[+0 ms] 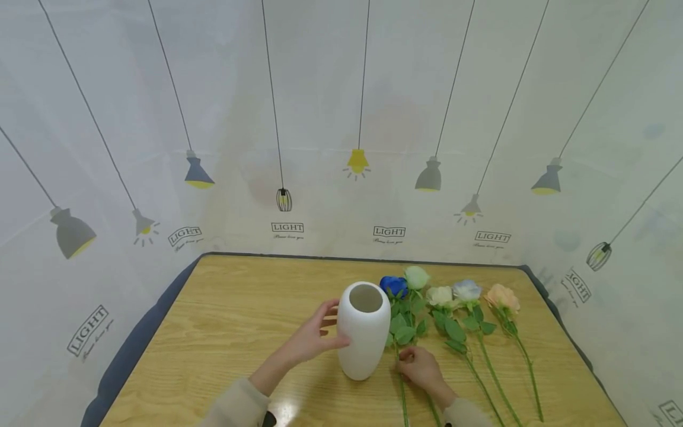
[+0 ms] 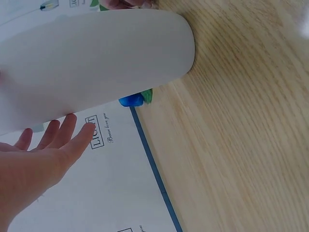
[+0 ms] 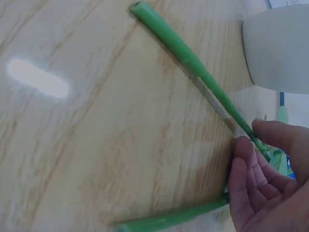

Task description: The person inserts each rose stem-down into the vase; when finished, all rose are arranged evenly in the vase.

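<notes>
A tall white vase (image 1: 363, 341) stands upright on the wooden table, its round mouth facing up. My left hand (image 1: 310, 339) holds its left side, thumb on the front and fingers spread along the side. To the right of the vase, my right hand (image 1: 421, 369) pinches a green stem (image 3: 186, 55) between thumb and fingers, low over the tabletop. That stem leads up to a blue rose (image 1: 393, 286). A pale green-white rose (image 1: 416, 277) lies beside it, and a second stem (image 3: 178, 216) passes by the curled fingers. Leaves partly hide where the stems cross.
Further right on the table (image 1: 240, 308) lie a cream rose (image 1: 440, 296), a pale blue rose (image 1: 466, 289) and a peach rose (image 1: 503, 298), stems toward me. A white cloth printed with lamps (image 1: 320, 118) surrounds the table's back and sides.
</notes>
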A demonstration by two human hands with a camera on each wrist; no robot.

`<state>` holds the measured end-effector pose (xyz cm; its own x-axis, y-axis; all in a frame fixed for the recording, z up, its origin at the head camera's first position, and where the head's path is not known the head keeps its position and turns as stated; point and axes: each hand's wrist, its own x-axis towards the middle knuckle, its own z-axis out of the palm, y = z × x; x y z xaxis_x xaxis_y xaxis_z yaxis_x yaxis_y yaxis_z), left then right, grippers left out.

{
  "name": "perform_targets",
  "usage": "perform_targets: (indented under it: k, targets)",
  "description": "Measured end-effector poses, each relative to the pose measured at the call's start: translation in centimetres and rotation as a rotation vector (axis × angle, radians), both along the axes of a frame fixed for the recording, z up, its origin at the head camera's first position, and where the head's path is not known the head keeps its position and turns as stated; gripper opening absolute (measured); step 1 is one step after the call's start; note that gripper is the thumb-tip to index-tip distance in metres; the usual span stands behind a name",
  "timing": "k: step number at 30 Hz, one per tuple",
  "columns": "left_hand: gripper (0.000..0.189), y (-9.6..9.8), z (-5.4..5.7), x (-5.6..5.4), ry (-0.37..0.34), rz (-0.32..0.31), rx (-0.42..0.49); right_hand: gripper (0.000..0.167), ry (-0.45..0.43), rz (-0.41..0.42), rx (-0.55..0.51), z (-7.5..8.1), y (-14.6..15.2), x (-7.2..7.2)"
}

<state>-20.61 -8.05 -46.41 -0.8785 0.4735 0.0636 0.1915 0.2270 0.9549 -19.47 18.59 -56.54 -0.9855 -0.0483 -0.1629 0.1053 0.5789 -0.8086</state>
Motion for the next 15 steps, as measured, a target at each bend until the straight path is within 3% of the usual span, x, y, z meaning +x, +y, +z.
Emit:
perform_targets:
  k: [5,8,11,15]
  targets:
    - [0.073,0.2,-0.4,0.1,-0.012,0.015,0.007,0.022,0.028,-0.013,0.020,-0.3,0.2,-0.1]
    - [0.073,0.3,-0.3,0.3,-0.019,0.013,0.020,0.021,0.019,-0.006,-0.113,-0.6,0.7,-0.1]
    - [0.072,0.3,-0.4,0.3,-0.017,0.015,0.019,0.022,-0.051,-0.017,-0.272,-0.4,1.2,-0.1]
    - [0.072,0.3,-0.9,0.2,-0.009,0.031,0.028,0.028,-0.105,-0.012,-0.358,0.5,1.9,-0.1]
